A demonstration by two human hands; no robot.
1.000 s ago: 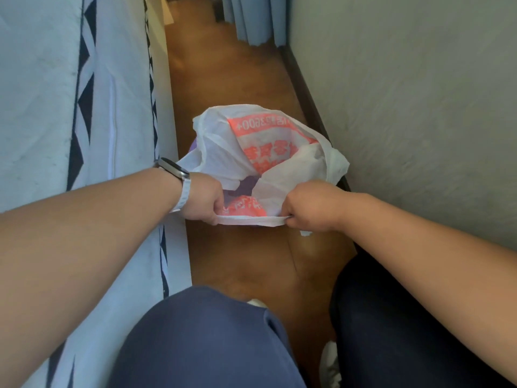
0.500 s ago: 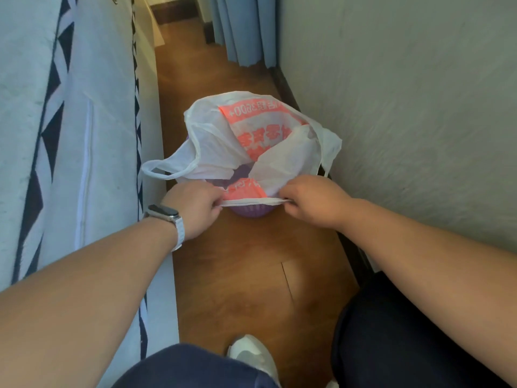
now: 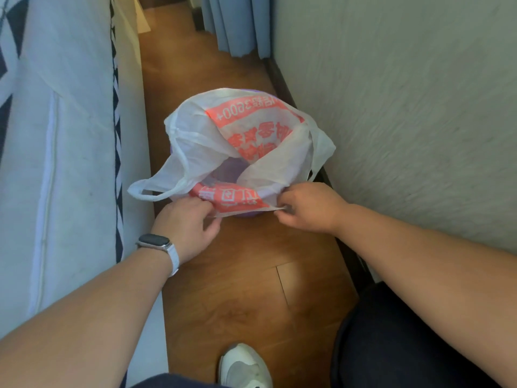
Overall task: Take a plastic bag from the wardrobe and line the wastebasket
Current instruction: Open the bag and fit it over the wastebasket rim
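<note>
Both hands pinch the near hem of the plastic bag: left hand w/ thumb & fingers closed on the edge at its left end, right hand closed on the same edge at its right end, the strip pulled taut betw. them. Bag is white w/ orange print, mouth gaping open, draped over the purple wastebasket, which sits on the wood floor betw. the bed and the wall. One handle loop flops out to the left, free. Step in hand, prob.: folding the near hem down over the basket rim. Next move needs the hem pulled outward & down past the rim w/o tearing, then same for the far side. Basket is almost all hidden by the bag; only slivers of purple show, so can't tell how deep the bag sits inside.
</note>
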